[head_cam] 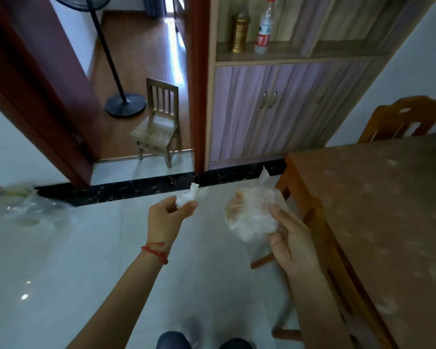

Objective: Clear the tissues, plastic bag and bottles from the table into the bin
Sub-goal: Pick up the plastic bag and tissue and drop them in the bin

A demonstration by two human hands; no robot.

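The person stands on the pale tiled floor (86,260) beside the wooden worktop (378,210), both arms stretched forward. The left hand (165,217) has a red string bracelet (156,250) at the wrist and pinches a crumpled white tissue (186,196) between thumb and fingertips, the wad sticking up above the knuckles. The right hand (291,244) is closed on a clear plastic bag (254,212), bunched into a loose ball with something orange-tinted showing through its upper left side; a corner of the bag pokes up toward the worktop's near corner. Both hands hang over the floor, left of the worktop and apart from each other.

The worktop's visible surface is bare and mottled brown. A wooden chair (405,119) stands at its far side against the wall.

At the far left edge, low on the floor, sits a blurred bin lined with a clear bag (23,205), well apart from both hands.

Ahead, a cabinet (275,109) with streaked purple doors carries an open shelf holding two bottles: a golden-brown bottle (241,34) and, just beside it, a clear bottle with a red cap and red label (264,28). Through the doorway to the left are a small wooden chair (159,124) and the black pole and round base of a standing fan (125,104).
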